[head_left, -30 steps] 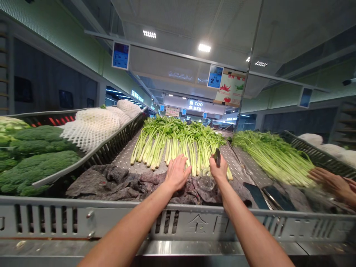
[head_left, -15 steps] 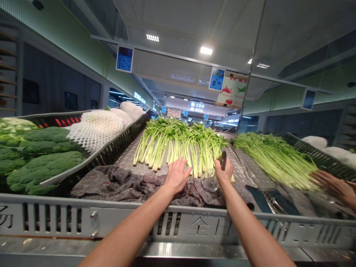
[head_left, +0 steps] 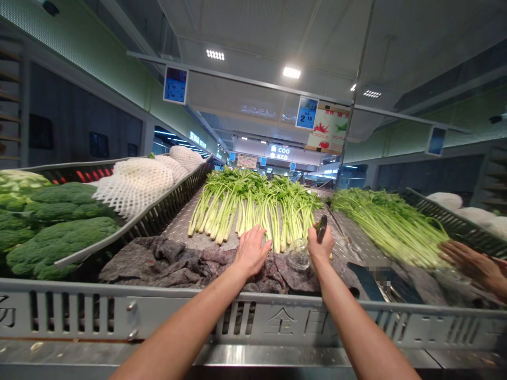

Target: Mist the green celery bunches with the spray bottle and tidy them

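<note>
A row of celery point(head_left: 259, 203) lies on the textured metal shelf, leaves at the back and pale stalk ends towards me. My left hand point(head_left: 252, 250) is open, palm down, with its fingers at the stalk ends near the middle. At the row's right end, my right hand point(head_left: 321, 247) is closed round a black-handled object point(head_left: 322, 228) that sticks up above the thumb. Beside that hand is a clear, round plastic piece point(head_left: 298, 259); I cannot tell whether it joins the black handle. Crumpled grey cloth point(head_left: 158, 261) lies along the front, under my wrists.
On the left, a black crate wall point(head_left: 158, 203) divides off broccoli point(head_left: 63, 240) and white produce in foam nets point(head_left: 134, 182). A grey slatted front rail point(head_left: 178, 311) runs beneath my forearms. A mirror at right reflects celery point(head_left: 390, 227) and a hand. Price signs point(head_left: 307, 112) hang overhead.
The black handle has tilted slightly to the right, and my right hand has shifted a little the same way. My left hand stays at the stalk ends; the view has moved slightly.
</note>
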`<control>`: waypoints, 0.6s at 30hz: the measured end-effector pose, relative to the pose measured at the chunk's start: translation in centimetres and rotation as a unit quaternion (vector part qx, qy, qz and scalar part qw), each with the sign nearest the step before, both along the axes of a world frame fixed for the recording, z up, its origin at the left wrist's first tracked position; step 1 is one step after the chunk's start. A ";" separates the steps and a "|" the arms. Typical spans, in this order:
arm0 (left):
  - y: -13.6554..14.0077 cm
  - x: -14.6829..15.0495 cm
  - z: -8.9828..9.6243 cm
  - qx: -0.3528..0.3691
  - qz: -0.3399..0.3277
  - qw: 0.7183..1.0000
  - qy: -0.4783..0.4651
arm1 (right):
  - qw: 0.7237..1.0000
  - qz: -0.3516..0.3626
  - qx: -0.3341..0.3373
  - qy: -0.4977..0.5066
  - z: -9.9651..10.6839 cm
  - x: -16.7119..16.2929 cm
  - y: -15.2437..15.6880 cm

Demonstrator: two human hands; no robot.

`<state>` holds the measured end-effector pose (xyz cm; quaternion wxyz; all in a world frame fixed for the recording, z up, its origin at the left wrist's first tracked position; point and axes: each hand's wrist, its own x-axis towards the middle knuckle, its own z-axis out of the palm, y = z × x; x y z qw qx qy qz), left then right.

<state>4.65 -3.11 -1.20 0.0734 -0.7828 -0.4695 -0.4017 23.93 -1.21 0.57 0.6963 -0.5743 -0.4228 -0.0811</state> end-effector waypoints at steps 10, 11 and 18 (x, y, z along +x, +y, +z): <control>0.2 0.0 0.0 0.005 0.000 1.000 -0.005 | 1.000 0.020 0.018 0.002 0.1 -0.5 -0.3; 0.2 0.0 0.0 0.005 0.000 1.000 -0.005 | 1.000 0.027 0.016 -0.001 0.1 -0.5 -0.3; -0.1 0.1 0.0 0.002 0.003 1.000 -0.007 | 0.999 0.054 -0.004 -0.005 0.2 -0.9 -0.6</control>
